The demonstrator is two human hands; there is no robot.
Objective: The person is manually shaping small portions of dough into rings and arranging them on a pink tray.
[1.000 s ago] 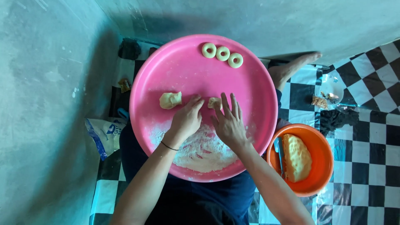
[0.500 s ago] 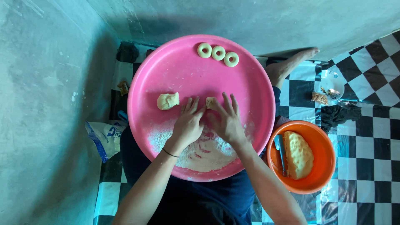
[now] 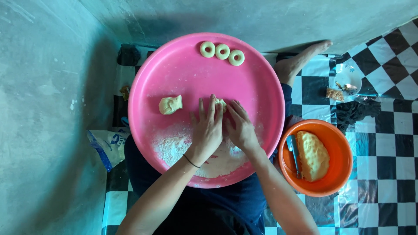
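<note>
We look down on a big pink tray (image 3: 174, 74) resting on our lap in the middle of the frame. Our left hand (image 3: 208, 128) and right hand (image 3: 239, 126) lie side by side just below the tray's centre, palms down and fingers spread, pressing on a small piece of dough (image 3: 220, 102) whose pale tip peeks out between the fingertips. The grip of each hand is flat and wide rather than closed around anything; the dough sits under the fingers, not pinched. A thin dark band (image 3: 191, 161) circles the left wrist. To the left of the hands, apart from them, lies a second lump of dough (image 3: 170, 105). Below the hands a patch of loose white flour (image 3: 174, 146) covers the lower part of the tray. Near the tray's top edge three dough rings (image 3: 222, 51) sit in a short row, close together. At the lower right of the frame, just beside the tray, an orange bowl (image 3: 335, 143) holds a large mass of dough (image 3: 311, 156) with a spoon (image 3: 294, 152) along its left side. A flour bag (image 3: 106, 146) lies on the floor at the left, and a bare foot (image 3: 300, 61) shows at the upper right on the black-and-white chequered sheet (image 3: 392, 130).
</note>
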